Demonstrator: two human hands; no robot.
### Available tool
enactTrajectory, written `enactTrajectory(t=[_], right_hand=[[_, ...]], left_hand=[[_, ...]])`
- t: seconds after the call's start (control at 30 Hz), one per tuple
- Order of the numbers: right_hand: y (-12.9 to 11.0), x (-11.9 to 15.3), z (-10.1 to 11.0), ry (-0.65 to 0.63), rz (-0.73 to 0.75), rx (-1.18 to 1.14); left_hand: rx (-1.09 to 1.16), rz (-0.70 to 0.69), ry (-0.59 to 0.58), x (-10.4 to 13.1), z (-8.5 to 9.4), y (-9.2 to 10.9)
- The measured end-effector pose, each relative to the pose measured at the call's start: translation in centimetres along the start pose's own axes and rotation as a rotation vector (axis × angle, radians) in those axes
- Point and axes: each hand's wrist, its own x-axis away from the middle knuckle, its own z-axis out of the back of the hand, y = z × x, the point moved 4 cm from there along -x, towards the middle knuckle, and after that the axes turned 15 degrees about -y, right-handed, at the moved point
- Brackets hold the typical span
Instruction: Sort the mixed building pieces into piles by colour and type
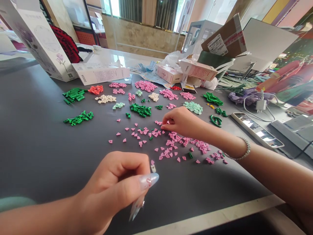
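Observation:
In the foreground, my left hand (119,186) is closed in a pinch, the thumb pressed to the bent index finger. A small white piece (153,168) shows just beyond its fingertips; I cannot tell whether it is gripped or lies on the table. My right hand (179,122) reaches across from the right, fingers curled together and tips down among loose pink building-brick pieces (174,138). Whatever those fingertips hold is hidden. A few green pieces (190,155) lie scattered between the pink ones.
Sorted piles stand farther back: dark green pieces (140,110), pink pieces (146,85), white pieces (105,99) and mint pieces (193,107). Boxes (101,74) line the back. A phone (256,130) lies right, near a white charger (261,105) with its cable. The table edge (207,217) runs in front.

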Motion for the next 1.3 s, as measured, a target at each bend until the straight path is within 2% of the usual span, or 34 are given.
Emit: enactTrajectory(t=[0.23,0.43,0.5,0.77,1.0,1.3], right_hand=[[-0.8,0.4,0.1,0.025,0.123,-0.104],[-3.2,0.9,-0.3,0.043,0.514,-0.060],[-3.5,0.9,-0.7,0.031,0.573,-0.016],[-4.3,0.6,-1.1,-0.097,0.541,0.165],[-4.3,0.5,-1.4,-0.077,0.535,0.316],[-4.2,0.5,-1.3,-0.038,0.637,0.382]], left_hand=[[-0.028,0.008,-0.005,0.3,-0.1,0.1],[-0.108,-0.076,0.017,-0.2,-0.1,0.6],[-0.123,-0.110,0.013,-0.4,0.0,0.7],[-0.141,-0.141,0.027,-0.5,0.0,0.9],[-0.124,-0.136,0.012,-0.4,-0.1,0.9],[-0.126,-0.102,0.007,-0.6,-0.1,0.9]])
